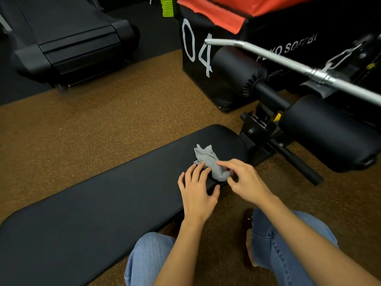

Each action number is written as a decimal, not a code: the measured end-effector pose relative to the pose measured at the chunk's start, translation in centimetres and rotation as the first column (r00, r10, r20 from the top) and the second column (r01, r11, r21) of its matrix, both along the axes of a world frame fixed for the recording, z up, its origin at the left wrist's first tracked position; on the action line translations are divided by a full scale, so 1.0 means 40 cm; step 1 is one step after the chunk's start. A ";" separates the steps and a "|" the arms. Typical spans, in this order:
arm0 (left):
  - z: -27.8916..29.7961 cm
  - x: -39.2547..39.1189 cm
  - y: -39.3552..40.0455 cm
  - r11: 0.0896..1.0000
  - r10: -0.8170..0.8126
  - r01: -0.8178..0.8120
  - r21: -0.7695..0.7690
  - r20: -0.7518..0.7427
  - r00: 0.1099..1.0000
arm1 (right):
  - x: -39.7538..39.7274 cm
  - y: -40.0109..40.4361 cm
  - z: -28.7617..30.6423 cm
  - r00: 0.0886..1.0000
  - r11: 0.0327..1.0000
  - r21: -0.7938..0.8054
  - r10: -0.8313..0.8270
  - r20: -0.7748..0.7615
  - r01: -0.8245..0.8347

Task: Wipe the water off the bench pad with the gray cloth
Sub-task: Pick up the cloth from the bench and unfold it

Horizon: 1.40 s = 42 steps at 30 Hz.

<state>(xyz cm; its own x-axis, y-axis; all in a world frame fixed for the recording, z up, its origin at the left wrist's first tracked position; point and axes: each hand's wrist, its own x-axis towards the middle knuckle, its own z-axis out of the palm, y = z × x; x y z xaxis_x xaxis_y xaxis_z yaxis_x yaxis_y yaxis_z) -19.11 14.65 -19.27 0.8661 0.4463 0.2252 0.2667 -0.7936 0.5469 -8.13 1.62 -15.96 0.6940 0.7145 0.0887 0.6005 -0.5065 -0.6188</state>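
A long black bench pad [99,203] runs diagonally from lower left to centre right. A crumpled gray cloth [208,159] lies on its near right edge. My right hand [245,180] pinches the cloth's near end between thumb and fingers. My left hand [198,193] rests flat on the pad with fingers spread, its fingertips touching the cloth's left side. I cannot make out any water on the dark pad.
Black leg rollers [239,71] and a frame sit past the bench's right end, with a silver bar [288,60] above them. A black soft box marked 04 [198,50] stands behind. A treadmill [68,36] is at upper left. My knees in jeans [288,244] are below.
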 end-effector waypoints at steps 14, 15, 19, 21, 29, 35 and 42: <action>0.245 -0.015 0.023 0.786 -0.180 0.279 -0.552 0.227 0.957 | -0.015 -0.005 0.217 0.939 0.918 0.385 0.045 -0.342 0.096; 0.264 -0.017 0.027 0.753 -0.215 0.314 -0.578 0.235 0.948 | -0.015 -0.012 0.234 0.925 0.907 0.405 0.046 -0.378 0.121; 0.338 -0.020 0.035 0.573 -0.282 0.396 -0.718 0.281 0.917 | -0.022 -0.054 0.299 0.897 0.866 0.439 -0.023 -0.442 0.239; 0.380 -0.023 0.026 0.530 -0.293 0.398 -0.748 0.279 0.915 | -0.033 -0.073 0.330 0.901 0.863 0.436 -0.050 -0.430 0.256; 0.529 -0.059 -0.085 0.433 -0.382 0.280 -0.857 0.107 0.918 | -0.117 -0.155 0.488 0.901 0.807 0.427 -0.279 -0.331 0.407; 0.588 -0.051 -0.154 0.513 -0.472 0.300 -0.804 0.028 0.881 | -0.160 -0.253 0.555 0.863 0.817 0.297 -0.418 -0.285 0.494; 0.568 0.005 -0.201 -0.559 -0.119 0.068 -0.826 0.161 0.980 | -0.160 -0.381 0.600 0.642 0.711 0.341 -0.200 -0.741 0.615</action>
<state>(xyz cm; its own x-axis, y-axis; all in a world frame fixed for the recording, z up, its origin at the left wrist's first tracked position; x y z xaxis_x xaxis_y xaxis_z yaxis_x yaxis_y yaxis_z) -18.91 6.60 3.45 0.9213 -0.1680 -0.3506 0.3105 0.8606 0.4037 -14.52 -13.64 8.05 0.9253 0.3096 -0.2190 -0.2099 -0.0627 -0.9757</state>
